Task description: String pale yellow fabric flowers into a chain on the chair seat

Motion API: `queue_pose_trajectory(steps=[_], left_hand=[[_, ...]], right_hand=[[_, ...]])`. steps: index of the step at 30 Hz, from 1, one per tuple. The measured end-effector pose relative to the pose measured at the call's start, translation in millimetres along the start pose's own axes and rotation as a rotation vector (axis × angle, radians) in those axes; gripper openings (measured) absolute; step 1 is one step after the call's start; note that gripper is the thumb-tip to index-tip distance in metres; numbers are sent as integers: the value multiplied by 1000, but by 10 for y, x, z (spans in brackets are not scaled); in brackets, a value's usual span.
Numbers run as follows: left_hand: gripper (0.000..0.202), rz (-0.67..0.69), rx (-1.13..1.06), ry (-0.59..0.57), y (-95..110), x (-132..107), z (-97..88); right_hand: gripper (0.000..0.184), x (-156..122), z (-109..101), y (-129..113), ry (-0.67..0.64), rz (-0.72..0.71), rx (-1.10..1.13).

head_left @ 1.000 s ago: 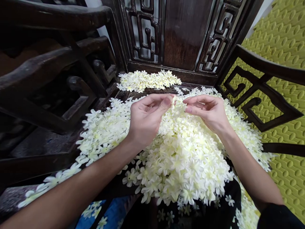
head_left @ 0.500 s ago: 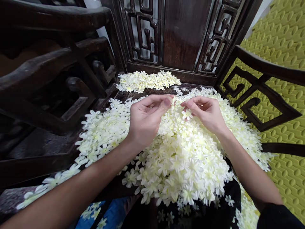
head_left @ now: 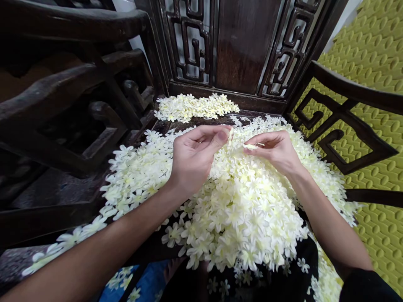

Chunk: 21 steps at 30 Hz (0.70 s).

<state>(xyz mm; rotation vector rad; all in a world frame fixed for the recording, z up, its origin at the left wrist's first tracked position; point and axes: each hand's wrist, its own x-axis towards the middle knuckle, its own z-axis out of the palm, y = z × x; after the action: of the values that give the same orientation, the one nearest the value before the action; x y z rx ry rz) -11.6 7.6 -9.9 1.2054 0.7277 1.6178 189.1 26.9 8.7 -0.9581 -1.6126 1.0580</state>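
Above a large heap of white artificial flowers, both hands are closed in a pinch. At its thumb and fingertips, my left hand grips small pale yellow-white flowers, seen edge-on and partly hidden by the fingers. A short way to the right, my right hand pinches a single white flower, also turned edge-on. The two hands are apart and do not touch. More loose flowers spread over the dark wooden seat to the left.
A separate row of yellow-white flowers lies along the carved wooden backrest. Dark armrests stand at left and right. Beyond the right one is a yellow-green textured mat. Blue material shows below.
In my right hand the white flower has turned from facing me to edge-on and risen slightly between the fingertips. That hand has shifted a little rightward. My left hand is nearly still.
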Motion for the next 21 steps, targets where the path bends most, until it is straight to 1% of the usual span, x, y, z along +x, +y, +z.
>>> queue_pose_trajectory(steps=[2, 4, 5, 7, 10, 13, 16, 18, 19, 21], left_hand=[[8, -9, 8, 5, -2, -1, -3], [10, -28, 29, 15, -3, -1, -3], [11, -37, 39, 22, -4, -1, -3], [12, -39, 45, 29, -6, -1, -2], [9, -12, 30, 19, -13, -2, -1], [8, 2, 21, 8, -19, -6, -1], [9, 4, 28, 8, -22, -11, 3], [9, 3, 34, 10, -23, -13, 10], [9, 5, 36, 11, -22, -15, 13], [10, 1, 45, 13, -16, -19, 19]], right_hand=[[26, -16, 4, -27, 23, -12, -18], [26, -38, 13, -64, 11, -12, -53], [29, -48, 19, -83, 1, -12, -81], [42, -58, 32, -111, -10, -7, -123], [54, -47, 46, -106, -10, 19, -68], [64, -31, 48, -71, 34, 27, -30], [73, -36, 48, -57, 87, 5, -121], [74, -46, 58, -66, 146, -30, -179], [72, -49, 69, -72, 186, -62, -202], [59, -55, 104, -81, 278, -180, -249]])
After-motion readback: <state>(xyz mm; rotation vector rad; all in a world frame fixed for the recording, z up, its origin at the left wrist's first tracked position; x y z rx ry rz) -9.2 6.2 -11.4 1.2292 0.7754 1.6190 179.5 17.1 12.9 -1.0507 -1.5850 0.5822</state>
